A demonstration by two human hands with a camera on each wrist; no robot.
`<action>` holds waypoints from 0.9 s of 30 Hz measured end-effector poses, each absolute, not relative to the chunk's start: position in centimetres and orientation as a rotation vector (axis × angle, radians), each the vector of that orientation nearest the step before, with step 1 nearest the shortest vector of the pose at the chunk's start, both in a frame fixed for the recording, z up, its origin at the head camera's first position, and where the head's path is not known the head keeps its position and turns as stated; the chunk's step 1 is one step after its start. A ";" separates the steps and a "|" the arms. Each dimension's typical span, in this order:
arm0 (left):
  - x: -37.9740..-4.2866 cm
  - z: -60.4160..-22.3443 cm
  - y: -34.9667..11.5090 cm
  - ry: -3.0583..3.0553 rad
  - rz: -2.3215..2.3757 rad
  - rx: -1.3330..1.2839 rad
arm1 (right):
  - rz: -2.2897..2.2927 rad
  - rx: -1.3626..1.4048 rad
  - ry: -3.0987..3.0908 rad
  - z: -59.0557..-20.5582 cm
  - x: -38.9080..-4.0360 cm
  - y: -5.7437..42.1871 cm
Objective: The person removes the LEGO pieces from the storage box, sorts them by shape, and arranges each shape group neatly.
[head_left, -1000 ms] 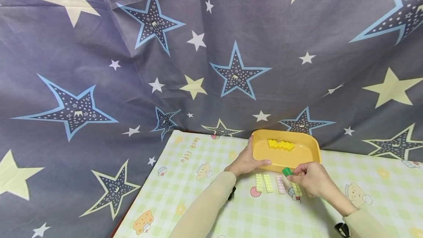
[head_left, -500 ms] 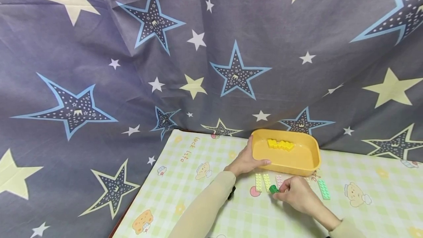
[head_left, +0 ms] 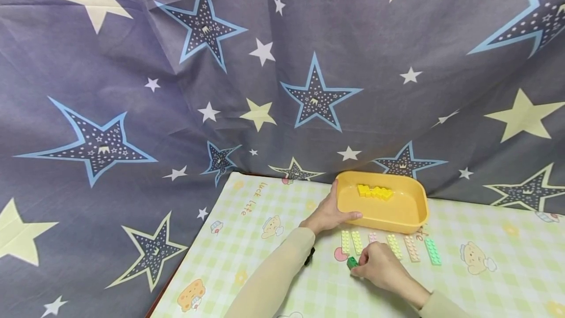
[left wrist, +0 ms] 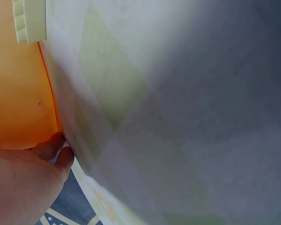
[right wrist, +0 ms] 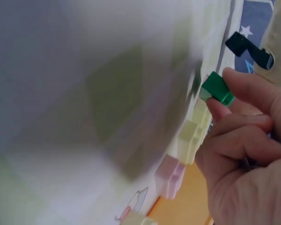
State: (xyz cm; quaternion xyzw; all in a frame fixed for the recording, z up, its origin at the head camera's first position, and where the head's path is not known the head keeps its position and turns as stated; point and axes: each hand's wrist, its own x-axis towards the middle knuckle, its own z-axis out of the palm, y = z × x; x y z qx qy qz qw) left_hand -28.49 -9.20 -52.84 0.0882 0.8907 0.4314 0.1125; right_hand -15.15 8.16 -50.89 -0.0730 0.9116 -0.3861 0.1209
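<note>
My right hand (head_left: 383, 267) pinches a small dark green toy brick (head_left: 351, 262) between thumb and finger, over the cloth just in front of the row's left part. The right wrist view shows this green brick (right wrist: 217, 88) at the fingertips. My left hand (head_left: 328, 214) holds the left front corner of a yellow-orange tray (head_left: 384, 222), thumb along the front rim and fingers at the left side. Several joined yellow bricks (head_left: 374, 192) lie inside the tray. Before it runs a row of long bricks: pale yellow (head_left: 345, 243), pale yellow, pink (head_left: 372, 236), yellow-green (head_left: 395, 246), peach (head_left: 412, 249) and mint (head_left: 433, 251).
A checked cloth (head_left: 265, 278) with cartoon prints covers the table. Behind the table hangs a dark curtain (head_left: 282, 87) with stars, close to the tray's far side. My right hand partly covers the pink brick in the head view.
My right hand has carried the green brick left and toward me, from beside the tray's front edge. This uncovers the yellow-green, peach and mint bricks. The left hand and tray stay put.
</note>
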 end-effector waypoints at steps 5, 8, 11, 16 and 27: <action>-28.5 -53.0 -9.2 2.616 1.263 0.261 | -1.063 -0.273 2.705 -52.0 -15.6 7.5; -28.6 -53.0 -9.2 2.612 1.278 0.269 | -1.022 -0.288 2.701 -52.7 -16.0 7.3; -28.6 -53.0 -9.3 2.608 1.293 0.272 | -1.021 -0.279 2.697 -52.5 -15.8 7.0; -28.5 -52.9 -9.3 2.604 1.293 0.260 | -0.985 -0.258 2.739 -51.2 -14.8 6.2; -28.6 -52.9 -9.3 2.628 1.277 0.309 | -1.045 -0.213 2.771 -48.4 -16.2 8.0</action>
